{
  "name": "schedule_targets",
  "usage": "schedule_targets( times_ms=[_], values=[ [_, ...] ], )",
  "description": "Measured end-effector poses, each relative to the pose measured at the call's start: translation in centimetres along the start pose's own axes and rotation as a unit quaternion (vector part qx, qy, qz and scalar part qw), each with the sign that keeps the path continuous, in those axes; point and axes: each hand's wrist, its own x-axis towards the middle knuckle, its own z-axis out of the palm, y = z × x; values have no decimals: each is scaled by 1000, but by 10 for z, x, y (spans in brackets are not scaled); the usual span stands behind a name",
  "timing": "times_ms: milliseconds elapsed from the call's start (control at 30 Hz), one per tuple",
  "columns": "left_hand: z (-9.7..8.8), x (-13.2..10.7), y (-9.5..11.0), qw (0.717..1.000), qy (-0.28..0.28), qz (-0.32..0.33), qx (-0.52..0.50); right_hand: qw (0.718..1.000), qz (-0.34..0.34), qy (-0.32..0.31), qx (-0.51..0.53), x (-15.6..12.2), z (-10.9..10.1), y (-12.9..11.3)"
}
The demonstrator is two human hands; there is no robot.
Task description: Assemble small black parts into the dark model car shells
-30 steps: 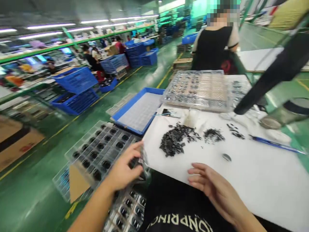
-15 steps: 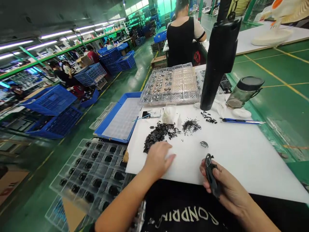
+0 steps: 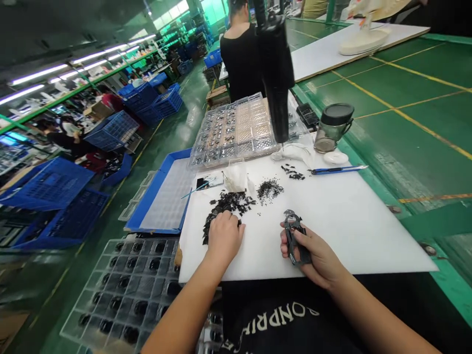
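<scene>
My left hand (image 3: 225,231) lies at the near edge of a pile of small flat black pieces (image 3: 214,216). Its fingers are curled, and a dark bit shows between thumb and forefinger. In my right hand (image 3: 308,248) is a dark grey plastic housing part (image 3: 295,246), with a rounded opening at its top and the thumb pressed on its side. Just past its tip, a small half-round grey piece (image 3: 288,212) shows on the white work surface (image 3: 332,216). Farther back is a heap of tiny black bits (image 3: 269,191).
A dark electric screwdriver (image 3: 278,83) hangs over the table. Behind are a clear parts tray (image 3: 236,128), a lidded jar (image 3: 334,128) and a blue-handled knife (image 3: 337,170). At left are a blue tray (image 3: 162,196) and clear trays of black parts (image 3: 125,285). A person (image 3: 239,59) sits ahead.
My left hand has gone from open above the table to the black pile, its fingers curling. My right hand has raised and turned the housing part, showing its opening. The camera view has shifted.
</scene>
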Motion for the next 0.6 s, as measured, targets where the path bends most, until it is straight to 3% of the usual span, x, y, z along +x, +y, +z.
schedule_targets(
  times_ms=[200,300,367,467,600],
  values=[
    [-32,-4,23,991,62,47,-113,997,-41,52,47,-2,17,-13],
    [-32,-8,10,976,60,70,-195,997,-57,50,5,0,22,-18],
    [-30,-9,-20,977,58,24,-202,997,-59,39,-26,1,19,-19],
    [-37,-15,-90,978,67,-156,-124,995,-46,29,-83,4,-1,-14],
    [-51,-38,-181,931,82,-350,-60,980,-35,7,-196,15,-48,-7]
  ],
)
